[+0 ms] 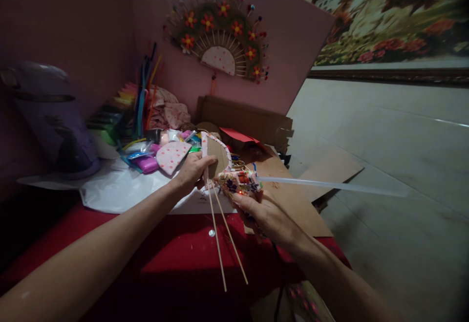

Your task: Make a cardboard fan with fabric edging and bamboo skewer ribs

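Observation:
My left hand (199, 169) grips a half-round cardboard piece (217, 154), its bare brown side facing me and its rim wrapped in dotted fabric. Two thin wooden sticks (219, 239) stick out downward from its lower edge. In my right hand (262, 210) is a hot glue gun (240, 182) with a flower-patterned cover and a small red light. From the gun's rear a long translucent glue stick (330, 183) points right. The gun's nozzle is close to the sticks' upper ends; whether it touches them I cannot tell. A second dotted half-round piece (173, 157) lies to the left.
Clay packets (146, 161) and pipe cleaners (141, 99) crowd the back left, near a purple container (54, 121). Cardboard sheets (293, 195) lie at right on the red cloth (164, 248). A fan-shaped decoration (220, 38) hangs on the pink board (286, 58) behind.

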Demonstrator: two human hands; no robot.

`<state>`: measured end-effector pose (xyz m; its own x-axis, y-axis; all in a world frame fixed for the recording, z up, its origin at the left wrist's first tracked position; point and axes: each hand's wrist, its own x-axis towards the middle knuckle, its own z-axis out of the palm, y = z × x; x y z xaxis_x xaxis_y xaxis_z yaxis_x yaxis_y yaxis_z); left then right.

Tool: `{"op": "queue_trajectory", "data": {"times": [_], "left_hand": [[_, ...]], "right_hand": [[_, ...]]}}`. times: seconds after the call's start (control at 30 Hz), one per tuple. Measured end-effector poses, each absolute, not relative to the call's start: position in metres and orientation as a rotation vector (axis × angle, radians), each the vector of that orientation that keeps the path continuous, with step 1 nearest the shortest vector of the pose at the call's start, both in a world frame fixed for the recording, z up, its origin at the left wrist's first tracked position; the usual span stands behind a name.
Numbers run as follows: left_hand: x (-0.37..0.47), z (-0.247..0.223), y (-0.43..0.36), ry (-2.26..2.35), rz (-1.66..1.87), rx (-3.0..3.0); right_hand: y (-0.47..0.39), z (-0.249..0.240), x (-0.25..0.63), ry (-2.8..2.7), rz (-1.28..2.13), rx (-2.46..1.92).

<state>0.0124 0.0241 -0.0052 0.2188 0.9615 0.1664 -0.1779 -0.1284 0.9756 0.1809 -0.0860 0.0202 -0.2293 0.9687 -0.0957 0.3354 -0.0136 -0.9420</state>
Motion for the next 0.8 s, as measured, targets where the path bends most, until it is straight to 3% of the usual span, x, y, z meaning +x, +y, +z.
{"op": "queue_trajectory", "data": {"times": [0.8], "left_hand": [[0.0126,-0.0049,0.0241,0.838,1.197,1.285]], "right_hand": [[-0.0830,0.0184,0.1836,-1.659,1.193,-1.395]]}}
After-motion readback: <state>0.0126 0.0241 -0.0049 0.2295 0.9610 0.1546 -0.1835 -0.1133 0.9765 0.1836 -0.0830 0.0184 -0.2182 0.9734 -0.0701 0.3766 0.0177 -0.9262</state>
